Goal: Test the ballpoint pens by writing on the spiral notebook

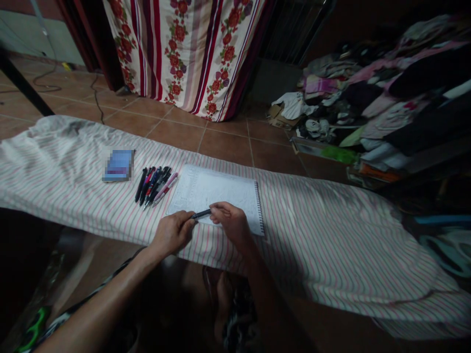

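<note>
Both my hands hold one dark pen (201,214) level above the near edge of a spiral notebook (221,191). My left hand (172,233) is closed round the pen's left end. My right hand (230,221) pinches its right end. The notebook lies open on a striped cloth (324,235) over a narrow board. A row of several pens (154,184) lies just left of the notebook. A small blue book (118,165) lies further left.
A flowered striped curtain (191,54) hangs at the back. A heap of clothes and shoes (371,98) fills the right side. Brown floor tiles (224,142) show behind the board. A cable (96,98) runs across the floor at the left.
</note>
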